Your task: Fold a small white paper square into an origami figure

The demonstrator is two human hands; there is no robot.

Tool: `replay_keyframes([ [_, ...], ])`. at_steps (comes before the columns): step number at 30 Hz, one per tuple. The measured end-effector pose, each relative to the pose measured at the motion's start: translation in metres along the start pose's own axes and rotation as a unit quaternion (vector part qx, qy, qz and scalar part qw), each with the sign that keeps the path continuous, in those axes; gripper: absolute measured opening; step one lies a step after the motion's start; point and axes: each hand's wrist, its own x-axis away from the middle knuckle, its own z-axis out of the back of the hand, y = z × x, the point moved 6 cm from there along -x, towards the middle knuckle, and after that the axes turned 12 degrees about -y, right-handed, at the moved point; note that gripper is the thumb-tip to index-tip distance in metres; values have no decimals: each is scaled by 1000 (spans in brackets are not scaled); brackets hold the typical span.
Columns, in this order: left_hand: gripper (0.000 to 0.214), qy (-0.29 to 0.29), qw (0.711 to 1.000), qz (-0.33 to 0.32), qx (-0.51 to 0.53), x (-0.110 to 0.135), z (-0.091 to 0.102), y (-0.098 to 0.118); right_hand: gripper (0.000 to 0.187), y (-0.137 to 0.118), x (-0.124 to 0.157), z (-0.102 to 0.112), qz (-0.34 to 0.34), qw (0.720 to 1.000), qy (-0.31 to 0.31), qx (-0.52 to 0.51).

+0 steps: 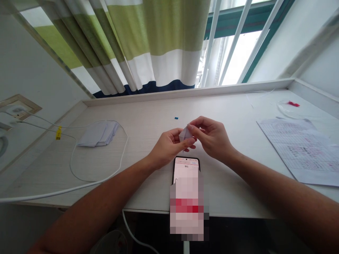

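Observation:
A small folded piece of white paper (185,133) is held up between both hands, above the middle of the desk. My left hand (169,145) grips its lower left part, with the thumb lying across the front. My right hand (212,135) pinches its upper right edge between thumb and fingertips. The fingers hide part of the folds. Just below the hands is a phone (186,173) with its screen lit, much of it pixelated. A tiny blue piece (176,118) lies on the desk beyond the hands.
A stack of white paper sheets (98,133) lies at the left, with a white cable (126,141) looping round it. Printed sheets (302,151) and a small red item (293,103) are at the right. The desk's front edge (148,211) runs beneath my forearms. Curtains (169,31) hang behind.

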Motion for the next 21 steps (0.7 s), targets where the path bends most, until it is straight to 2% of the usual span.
replay_keyframes([
  [4, 33, 0, 1000, -4, -28, 0, -3, 1, 21, 0, 1, -1, -4, 1000, -7, 25],
  [8, 30, -21, 999, -19, -34, 0, -5, 0, 24, 4, 0, -1, -7, 1000, -15, -7],
  [14, 30, -41, 999, -22, 17, -2, -5, -3, 29, 7, -2, -3, -22, 998, -44, -49],
  [21, 21, -59, 996, -21, 62, -1, -5, -3, 29, -1, -3, -3, -2, 996, -92, -3],
])
